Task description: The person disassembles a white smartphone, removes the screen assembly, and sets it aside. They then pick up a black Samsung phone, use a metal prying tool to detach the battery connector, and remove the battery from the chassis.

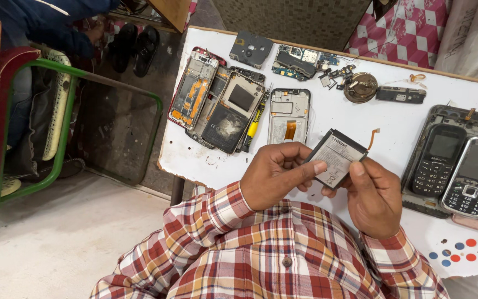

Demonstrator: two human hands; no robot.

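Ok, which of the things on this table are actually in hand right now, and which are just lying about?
In hand:
- flat grey rectangular phone battery, held between left hand and right hand

Lying about on the white table:
- open silver phone frame
- yellow-handled screwdriver
- two dark keypad phones
- round brass-coloured part
- green circuit board

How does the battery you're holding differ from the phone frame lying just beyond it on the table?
The battery is held tilted between the left hand and right hand; the phone frame lies flat on the white table. The battery is a solid grey slab; the frame is open, showing an orange flex strip inside. Both are rectangular phone parts.
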